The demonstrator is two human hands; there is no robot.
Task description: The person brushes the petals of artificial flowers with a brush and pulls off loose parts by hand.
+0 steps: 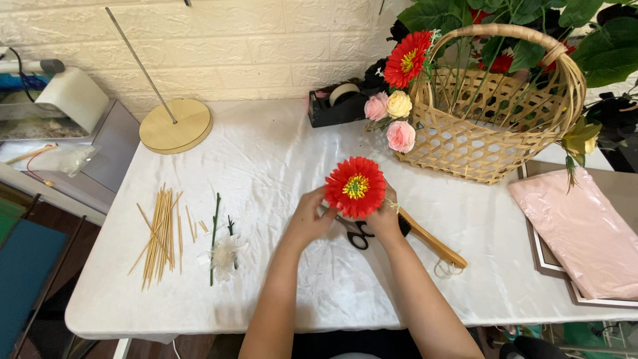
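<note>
A red artificial flower with a yellow centre (355,187) is held facing up over the white table (266,166). My left hand (308,217) grips it from the left side, my right hand (385,214) from the right and below. Black-handled scissors (359,233) lie on the table just under the hands. A wooden-handled tool (432,243) lies slanting to the right of my right hand. Whether the flower's stem is attached is hidden by the hands.
A woven basket (488,113) with red, pink and cream flowers stands at the back right. A bundle of wooden sticks (159,236), a green stem (214,236) and a white flower piece (226,254) lie left. A round wooden stand (175,125), tape dispenser (335,105) and pink wrap (581,229) are also there.
</note>
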